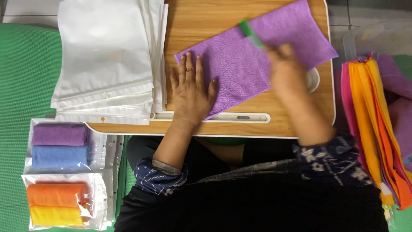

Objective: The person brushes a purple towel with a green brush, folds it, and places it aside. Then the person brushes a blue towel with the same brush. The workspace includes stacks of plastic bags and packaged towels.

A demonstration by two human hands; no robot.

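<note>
Both hands rest on the purple cloth (253,56): left hand (191,92) flat and empty, blurred right hand (285,71) gripping a green object (250,33).

A wooden lap table (201,17) over green matting (25,64), perhaps tiled floor beyond.

White pouches (105,60) stacked upper left; filled clear packs (64,206) lower left, perhaps two.

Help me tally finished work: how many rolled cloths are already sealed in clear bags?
4: a purple roll above a blue roll in the upper bag, an orange roll above a yellow roll in the lower bag. More bags may lie underneath.
</note>
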